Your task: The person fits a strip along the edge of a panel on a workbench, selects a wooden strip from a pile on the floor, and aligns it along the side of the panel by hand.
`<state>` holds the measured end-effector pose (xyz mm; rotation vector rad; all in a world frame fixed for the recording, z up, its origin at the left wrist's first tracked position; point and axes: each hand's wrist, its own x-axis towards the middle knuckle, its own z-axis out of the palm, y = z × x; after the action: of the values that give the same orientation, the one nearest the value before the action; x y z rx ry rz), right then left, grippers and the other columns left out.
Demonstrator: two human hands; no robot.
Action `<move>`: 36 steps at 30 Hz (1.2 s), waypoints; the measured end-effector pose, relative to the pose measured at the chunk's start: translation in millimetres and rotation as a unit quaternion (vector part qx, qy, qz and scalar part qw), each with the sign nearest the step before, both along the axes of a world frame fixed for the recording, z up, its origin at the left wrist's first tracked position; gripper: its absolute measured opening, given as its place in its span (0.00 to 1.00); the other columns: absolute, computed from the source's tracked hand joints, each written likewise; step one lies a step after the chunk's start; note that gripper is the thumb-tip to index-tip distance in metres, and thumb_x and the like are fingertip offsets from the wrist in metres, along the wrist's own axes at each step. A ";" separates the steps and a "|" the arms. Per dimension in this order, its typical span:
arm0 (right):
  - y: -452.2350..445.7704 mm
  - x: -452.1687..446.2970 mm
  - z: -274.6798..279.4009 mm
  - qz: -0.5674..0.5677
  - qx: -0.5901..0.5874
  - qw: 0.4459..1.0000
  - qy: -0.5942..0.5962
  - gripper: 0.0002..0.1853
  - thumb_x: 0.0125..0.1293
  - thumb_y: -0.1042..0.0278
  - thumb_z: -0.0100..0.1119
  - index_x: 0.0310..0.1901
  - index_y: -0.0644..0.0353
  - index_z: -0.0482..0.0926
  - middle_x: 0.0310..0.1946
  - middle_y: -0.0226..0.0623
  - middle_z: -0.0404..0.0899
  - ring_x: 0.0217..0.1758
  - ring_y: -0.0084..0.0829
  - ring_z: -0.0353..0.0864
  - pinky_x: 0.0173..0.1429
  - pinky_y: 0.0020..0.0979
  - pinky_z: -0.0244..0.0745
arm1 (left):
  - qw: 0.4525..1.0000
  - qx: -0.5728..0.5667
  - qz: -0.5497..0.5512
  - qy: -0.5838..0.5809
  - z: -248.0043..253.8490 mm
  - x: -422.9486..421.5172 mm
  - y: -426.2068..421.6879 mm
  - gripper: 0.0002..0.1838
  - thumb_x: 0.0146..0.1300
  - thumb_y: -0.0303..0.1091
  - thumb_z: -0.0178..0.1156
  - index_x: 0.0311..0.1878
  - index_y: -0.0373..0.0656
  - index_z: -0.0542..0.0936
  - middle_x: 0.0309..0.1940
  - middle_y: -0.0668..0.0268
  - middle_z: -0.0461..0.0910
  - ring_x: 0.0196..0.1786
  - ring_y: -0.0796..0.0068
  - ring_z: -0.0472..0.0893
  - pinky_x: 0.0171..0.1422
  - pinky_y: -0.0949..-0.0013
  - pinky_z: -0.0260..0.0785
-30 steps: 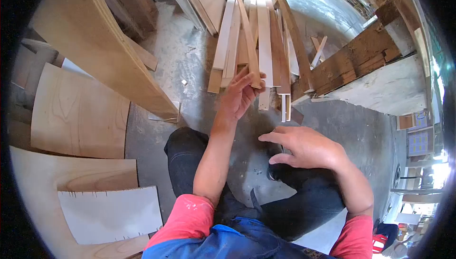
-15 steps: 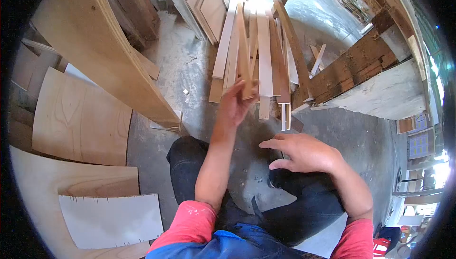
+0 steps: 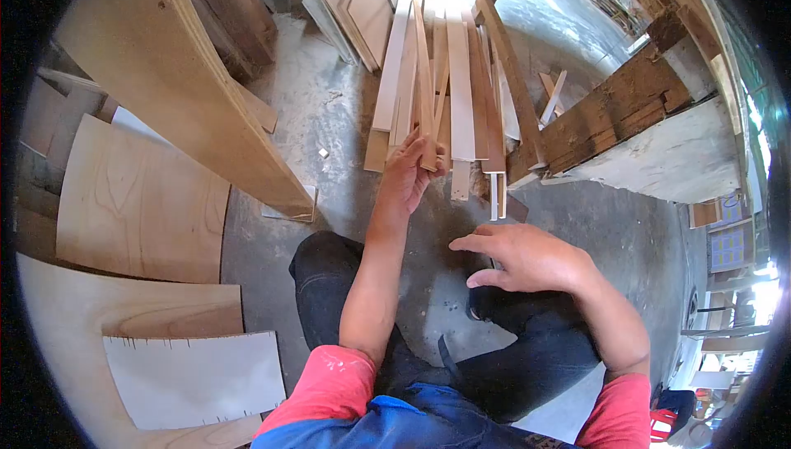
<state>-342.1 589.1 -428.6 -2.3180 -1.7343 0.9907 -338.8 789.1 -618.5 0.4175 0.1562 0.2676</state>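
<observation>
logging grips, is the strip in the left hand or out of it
In: the left hand is closed around the near end of the strip.

Wide head-worn view, facing forward and down, close above the right hand (image 3: 527, 256)

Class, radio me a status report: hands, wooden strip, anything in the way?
Left hand grips wooden strip, near end. Right hand open, nothing visible in it. Long boards behind strip; contact unclear.
</observation>
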 end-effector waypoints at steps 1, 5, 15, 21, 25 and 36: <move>0.1 0.1 -0.3 0.002 0.001 1.000 -0.001 0.30 0.64 0.53 0.66 0.65 0.58 0.74 0.51 0.50 0.79 0.55 0.54 0.80 0.59 0.49 0.75 | 1.000 0.021 0.008 0.010 -2.2 -0.7 -1.1 0.16 0.71 0.40 0.62 0.56 0.43 0.74 0.38 0.60 0.82 0.30 0.73 0.83 0.35 0.69 0.81; 1.0 0.9 -1.6 0.005 -0.007 1.000 -0.001 0.30 0.64 0.53 0.66 0.65 0.58 0.73 0.52 0.50 0.79 0.55 0.54 0.80 0.59 0.49 0.75 | 0.995 0.084 0.016 0.041 -7.2 2.7 -3.0 0.12 0.70 0.40 0.62 0.50 0.45 0.75 0.32 0.64 0.81 0.27 0.76 0.81 0.30 0.70 0.76; 0.6 1.6 -3.6 0.000 -0.012 1.000 0.004 0.30 0.64 0.53 0.66 0.65 0.57 0.74 0.52 0.50 0.79 0.55 0.54 0.80 0.59 0.49 0.74 | 0.925 0.323 0.025 0.197 -32.1 21.0 -42.0 0.12 0.70 0.39 0.58 0.43 0.39 0.79 0.25 0.67 0.78 0.16 0.80 0.76 0.16 0.71 0.65; 2.1 1.3 -4.0 0.001 -0.008 1.000 -0.003 0.30 0.64 0.54 0.66 0.65 0.57 0.74 0.52 0.50 0.79 0.55 0.54 0.80 0.59 0.49 0.75 | 0.701 0.645 0.127 0.276 -38.0 17.0 -41.2 0.20 0.64 0.41 0.60 0.50 0.34 0.82 0.36 0.47 0.85 0.36 0.52 0.86 0.42 0.56 0.79; 5.3 0.6 -2.6 0.004 -0.012 1.000 -0.002 0.30 0.64 0.54 0.66 0.64 0.58 0.74 0.52 0.50 0.79 0.54 0.54 0.80 0.59 0.49 0.75 | 0.694 0.635 0.057 0.335 -24.1 11.6 -39.0 0.25 0.63 0.40 0.58 0.60 0.37 0.79 0.43 0.41 0.84 0.50 0.44 0.83 0.59 0.51 0.74; 4.4 -0.5 -1.1 -0.002 -0.011 1.000 -0.004 0.30 0.64 0.54 0.66 0.64 0.57 0.74 0.52 0.49 0.79 0.55 0.53 0.80 0.59 0.48 0.75 | 0.699 0.627 0.034 0.343 -40.2 18.0 -36.0 0.39 0.60 0.41 0.61 0.72 0.29 0.64 0.55 0.36 0.79 0.61 0.44 0.79 0.66 0.55 0.71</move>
<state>-342.7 593.5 -429.7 -2.3400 -1.7300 1.0078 -320.8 753.1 -658.8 1.9045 0.7424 0.2464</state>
